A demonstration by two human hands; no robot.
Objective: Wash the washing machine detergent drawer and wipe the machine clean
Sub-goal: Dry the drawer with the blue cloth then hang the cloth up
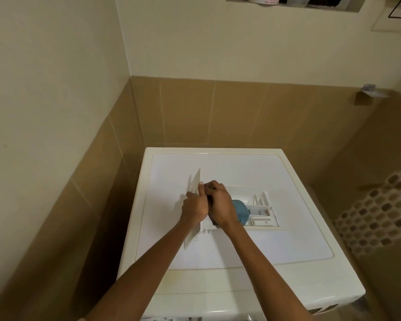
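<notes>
Item: detergent drawer, white moulded plastic with ribbed compartments. It lies flat on the top surface of the washing machine, about mid-panel, with its flat front panel standing on edge at the left end.
Inside it: blue rounded piece, matte, just beside the right wrist.
Hands: left hand grips the front panel. Right hand is curled over a dark object against the drawer; what the object is cannot be told.
Surface: glossy white, rounded corners, shallow raised rim. Bare room lies behind, in front and to the right of the drawer.
Surroundings: brown glazed wall tiles close behind and to the left, cream paint above, mosaic tiling to the right, and a wall niche overhead.
</notes>
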